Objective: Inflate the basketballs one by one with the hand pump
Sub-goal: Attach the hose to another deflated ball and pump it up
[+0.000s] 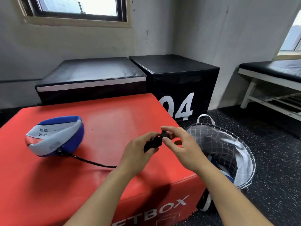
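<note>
Pumping looks about to begin: left hand (138, 149) grips the pump (152, 144), right hand (180, 144) pinches its handle, hose (94, 163) running to the flat ball (55, 136) near the box's (114, 115) left edge; next, steady strokes.

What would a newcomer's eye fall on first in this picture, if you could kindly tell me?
Most likely the big red box filling the lower left, with a deflated blue and white ball on its left part and a black hose running from it. At centre the left hand grips a black pump while the right hand pinches its end. To the right stands a wire basket on the floor.
</note>
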The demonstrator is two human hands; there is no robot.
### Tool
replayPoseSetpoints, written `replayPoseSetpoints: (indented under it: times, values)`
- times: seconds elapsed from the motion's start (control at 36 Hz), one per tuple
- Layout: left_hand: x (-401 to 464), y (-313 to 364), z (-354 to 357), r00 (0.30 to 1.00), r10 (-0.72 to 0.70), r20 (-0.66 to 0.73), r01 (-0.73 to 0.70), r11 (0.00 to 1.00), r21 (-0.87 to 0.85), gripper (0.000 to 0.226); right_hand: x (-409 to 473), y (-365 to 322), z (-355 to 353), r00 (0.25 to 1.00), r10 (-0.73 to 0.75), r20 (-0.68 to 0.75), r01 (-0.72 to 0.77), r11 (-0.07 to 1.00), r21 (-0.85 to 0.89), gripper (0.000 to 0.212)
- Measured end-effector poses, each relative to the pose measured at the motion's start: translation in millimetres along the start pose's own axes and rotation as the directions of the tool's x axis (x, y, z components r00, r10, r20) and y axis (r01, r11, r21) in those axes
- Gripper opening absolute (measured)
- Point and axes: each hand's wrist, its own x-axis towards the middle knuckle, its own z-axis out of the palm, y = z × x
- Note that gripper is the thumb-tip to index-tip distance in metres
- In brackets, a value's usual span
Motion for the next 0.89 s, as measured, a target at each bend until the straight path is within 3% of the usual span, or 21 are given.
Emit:
replayPoseSetpoints:
  times: [0.17, 0.36, 0.5, 0.58, 0.72, 0.89]
  values:
    - [-29, 14, -31, 0.998, -0.062, 0.02, 0.065, 0.95, -0.305, 0.055, -4, -38, 18, 0.989, -0.149, 0.003, 0.149, 0.987, -0.06, 0.032]
    - [-54, 8, -56, 0.995, -0.095, -0.038, 0.071, 0.907, -0.415, 0.064, -4, -59, 52, 0.97, -0.244, 0.024, 0.245, 0.958, -0.15, 0.029]
    - [-55, 0, -64, 0.991, -0.13, -0.043, 0.099, 0.894, -0.437, 0.052, 1, -67, 64, 0.955, -0.296, 0.011, 0.293, 0.938, -0.186, 0.029]
    - [-53, -2, -65, 0.991, -0.137, -0.008, 0.12, 0.897, -0.426, 0.048, 7, -77, 58, 0.941, -0.328, -0.083, 0.313, 0.937, -0.158, 0.028]
    - [-48, -2, -64, 0.991, -0.117, 0.065, 0.133, 0.908, -0.398, 0.046, 13, -102, 22, 0.886, -0.285, -0.365, 0.301, 0.954, -0.015, 0.022]
    - [-44, -5, -61, 0.991, -0.11, 0.08, 0.133, 0.91, -0.394, 0.048, 8, -98, 15, 0.862, -0.233, -0.451, 0.264, 0.965, 0.004, 0.024]
